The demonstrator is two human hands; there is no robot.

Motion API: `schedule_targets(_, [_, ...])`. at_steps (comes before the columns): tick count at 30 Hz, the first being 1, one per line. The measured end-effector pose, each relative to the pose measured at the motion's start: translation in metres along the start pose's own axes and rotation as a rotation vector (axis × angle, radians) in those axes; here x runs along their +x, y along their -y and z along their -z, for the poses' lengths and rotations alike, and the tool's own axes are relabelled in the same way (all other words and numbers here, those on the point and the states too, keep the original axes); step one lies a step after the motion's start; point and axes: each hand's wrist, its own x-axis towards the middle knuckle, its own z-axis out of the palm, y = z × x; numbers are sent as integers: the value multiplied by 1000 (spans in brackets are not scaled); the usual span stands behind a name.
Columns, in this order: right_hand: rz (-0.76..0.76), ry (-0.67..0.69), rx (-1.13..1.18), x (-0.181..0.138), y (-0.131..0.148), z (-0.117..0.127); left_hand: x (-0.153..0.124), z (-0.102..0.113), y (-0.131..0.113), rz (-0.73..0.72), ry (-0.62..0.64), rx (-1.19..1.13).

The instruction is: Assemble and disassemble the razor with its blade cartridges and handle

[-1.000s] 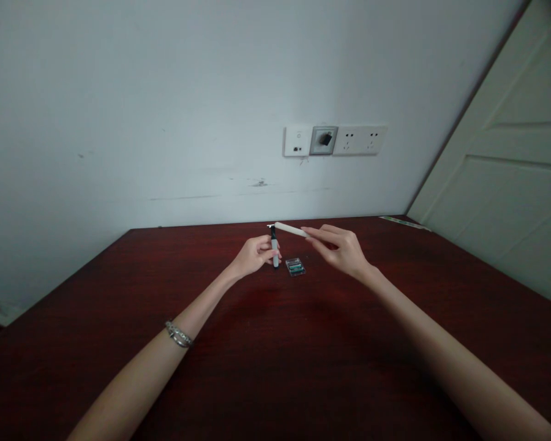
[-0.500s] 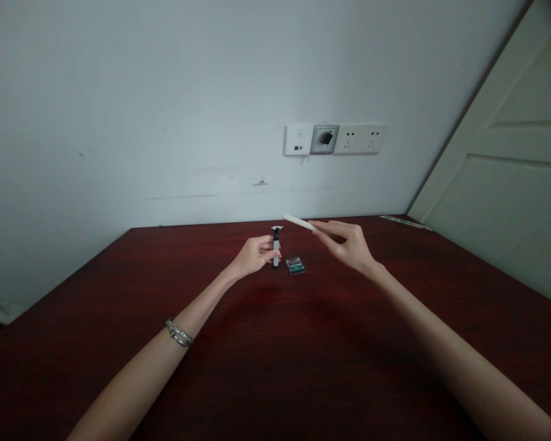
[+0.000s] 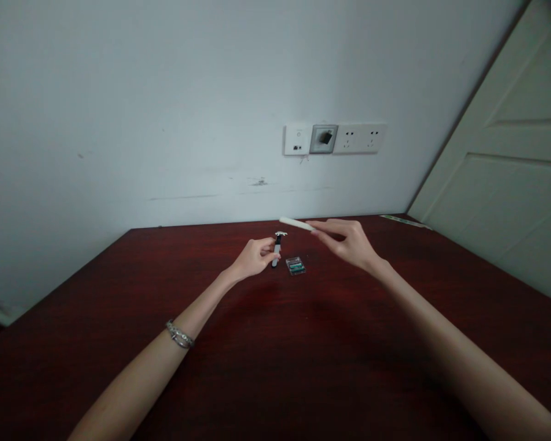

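Pinched upright between thumb and fingers of my left hand [image 3: 253, 257] is a razor [image 3: 277, 248] with a grey and black handle and a T-shaped head, its top leaning slightly right. My right hand [image 3: 348, 242] grips one end of a slim white piece [image 3: 296, 224] that points left, above and to the right of the razor's head. The two held things look apart. Just right of the razor, a small clear case [image 3: 296, 266] with green and dark strips inside lies on the table; its exact contents are too small to tell.
The dark red wooden table [image 3: 257, 355] meets a white wall with sockets and a switch plate [image 3: 335, 139]. A thin pale strip [image 3: 404, 222] lies at the back right edge, near a white panelled door [image 3: 514, 165]. A metal bracelet [image 3: 180, 335] circles my left wrist.
The razor has tipped, its head moving slightly right and down. The white piece has shifted a little left and down. The clear case has stayed in place.
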Motion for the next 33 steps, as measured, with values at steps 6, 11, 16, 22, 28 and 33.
schedule_targets(6, [21, 95, 14, 0, -2, 1, -1, 0, -1, 4, -5, 16])
schedule_targets(11, [-40, -63, 70, 0, 1, -3, -1, 0, 0, -1, -2, 5])
schedule_targets(16, [-10, -25, 73, -5, 8, -15, 0, 1, 2, 25, -40, -28])
schedule_targets(22, [65, 128, -25, -7, 7, -17, 1, 1, 4, 14, -46, -22])
schedule_targets(28, [36, 86, -61, -6, 7, -13, 1, 0, 5, 5, -36, -30])
schedule_targets(33, [56, 97, -56, -6, 9, -14, 0, 0, 4, -1, -34, -2])
